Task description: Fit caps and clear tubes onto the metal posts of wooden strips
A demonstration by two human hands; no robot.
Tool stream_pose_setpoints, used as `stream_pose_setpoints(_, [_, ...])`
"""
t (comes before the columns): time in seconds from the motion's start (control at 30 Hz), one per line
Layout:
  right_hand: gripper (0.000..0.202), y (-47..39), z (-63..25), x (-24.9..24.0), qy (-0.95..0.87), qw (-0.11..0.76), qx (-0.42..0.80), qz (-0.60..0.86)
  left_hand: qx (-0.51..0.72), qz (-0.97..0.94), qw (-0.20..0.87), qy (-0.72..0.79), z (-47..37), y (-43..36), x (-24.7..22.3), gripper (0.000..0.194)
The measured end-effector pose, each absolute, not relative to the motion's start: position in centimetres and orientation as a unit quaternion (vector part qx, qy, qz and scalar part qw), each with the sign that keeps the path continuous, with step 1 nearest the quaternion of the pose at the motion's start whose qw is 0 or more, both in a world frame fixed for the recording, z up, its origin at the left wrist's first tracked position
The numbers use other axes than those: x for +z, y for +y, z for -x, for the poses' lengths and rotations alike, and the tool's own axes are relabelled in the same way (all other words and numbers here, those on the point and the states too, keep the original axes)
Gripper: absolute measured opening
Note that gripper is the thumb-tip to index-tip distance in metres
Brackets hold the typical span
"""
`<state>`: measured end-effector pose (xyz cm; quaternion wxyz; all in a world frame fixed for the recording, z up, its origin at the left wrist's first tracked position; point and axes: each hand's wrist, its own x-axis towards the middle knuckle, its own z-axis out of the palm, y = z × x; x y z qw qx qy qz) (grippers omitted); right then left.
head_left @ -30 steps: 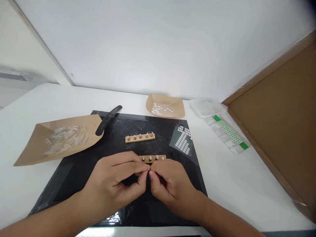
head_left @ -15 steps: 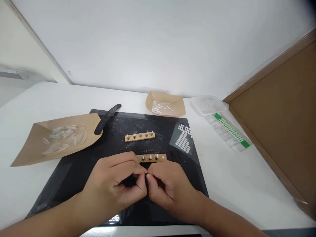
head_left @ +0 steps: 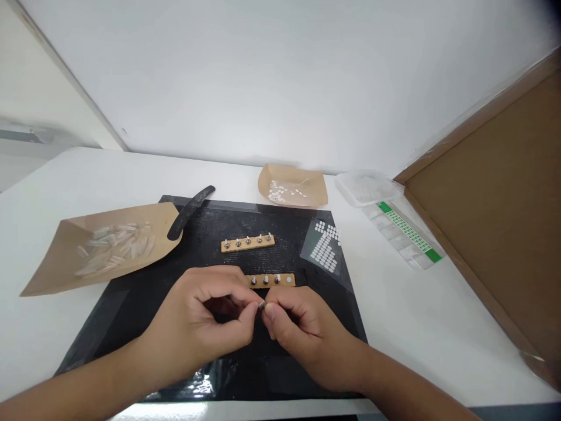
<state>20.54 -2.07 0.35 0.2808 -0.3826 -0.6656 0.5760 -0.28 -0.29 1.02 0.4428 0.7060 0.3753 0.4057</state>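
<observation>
Lying at left, one brown tray point(head_left: 50, 263) of clear tips point(head_left: 116, 248), too many to count, touches one black file point(head_left: 189, 213). From the near left, the left hand point(head_left: 210, 310) curls thumb and forefinger at one small piece point(head_left: 262, 304), whether gripping I cannot tell, and the right hand point(head_left: 302, 330) pinches it, just nearer than two tan strips, the far strip point(head_left: 243, 244) bearing five pegs point(head_left: 248, 240), the near strip point(head_left: 283, 284) showing three; one sticker sheet point(head_left: 324, 248) lies right.
</observation>
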Motion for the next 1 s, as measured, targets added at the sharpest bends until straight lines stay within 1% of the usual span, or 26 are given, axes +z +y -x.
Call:
stream_pose_setpoints(0.13, [0.041, -1.97, -20.75, 0.21, -0.646, 0.293, 0.599, 0.372, 0.402, -0.683, 0.485, 0.370, 0.26, -0.27, 1.05, 0.020])
stream_pose_setpoints(0.4, [0.042, -1.80, -20.91, 0.19, -0.648, 0.306, 0.599, 0.356, 0.402, -0.671, 0.516, 0.349, 0.44, -0.14, 0.97, 0.018])
stream_pose_setpoints(0.5, [0.038, -1.94, -20.85, 0.18, -0.677, 0.310, 0.562, 0.360, 0.401, -0.677, 0.513, 0.343, 0.59, -0.04, 1.13, 0.019])
stream_pose_setpoints(0.63, [0.032, -2.16, -20.78, 0.17, -0.731, 0.327, 0.470, 0.371, 0.402, -0.700, 0.485, 0.337, 0.72, 0.02, 1.20, 0.021])
stream_pose_setpoints(0.7, [0.030, -2.23, -20.78, 0.18, -0.752, 0.330, 0.431, 0.374, 0.415, -0.719, 0.454, 0.323, 0.76, 0.07, 1.11, 0.023])
stream_pose_setpoints(0.77, [0.029, -2.26, -20.79, 0.20, -0.765, 0.328, 0.404, 0.378, 0.433, -0.749, 0.398, 0.305, 0.79, 0.18, 1.02, 0.024])
stream_pose_setpoints(0.93, [0.029, -2.31, -20.82, 0.27, -0.786, 0.310, 0.364, 0.391, 0.442, -0.831, 0.200, 0.272, 0.82, 0.29, 1.09, 0.016])
stream_pose_setpoints(1.0, [0.028, -2.36, -20.81, 0.25, -0.788, 0.309, 0.360, 0.393, 0.443, -0.842, 0.137, 0.277, 0.79, 0.14, 1.09, 0.012])
